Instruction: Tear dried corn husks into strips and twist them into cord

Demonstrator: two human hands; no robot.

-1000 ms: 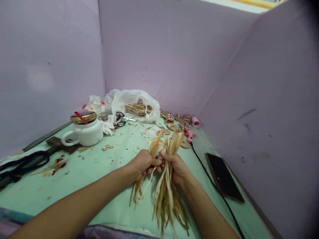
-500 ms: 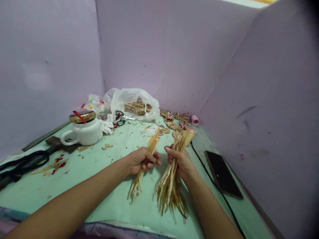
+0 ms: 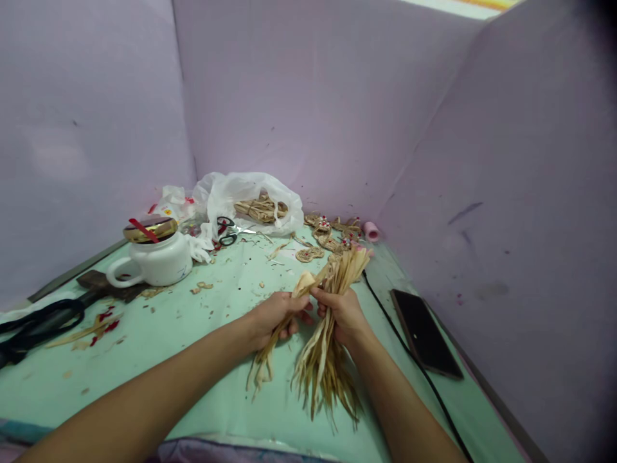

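Note:
My right hand (image 3: 344, 315) is closed round a thick bundle of dried husk strips (image 3: 328, 370), pale at the top and fanning out in brown-tipped ends below. In my left hand (image 3: 277, 318) is a thinner bunch of husk strips (image 3: 265, 360), gripped between thumb and fingers. The upper end of that thinner bunch leans over against the thick bundle. Both hands are close together above the green tabletop (image 3: 212, 379), the fingertips nearly touching; whether a strip runs between them I cannot make out.
A white mug (image 3: 166, 260) with a gold lid stands left, by a hammer (image 3: 103, 283) and large dark-handled shears (image 3: 43, 328). Behind are small scissors (image 3: 229, 231), a plastic bag (image 3: 216, 199) of husk, and braided pieces (image 3: 325, 238). Right lie a phone (image 3: 427, 334) and black cable (image 3: 405, 347).
The hands drew apart with their bunches, then came back together. The top of the left bunch now bends toward the thick bundle. The view has shifted slightly.

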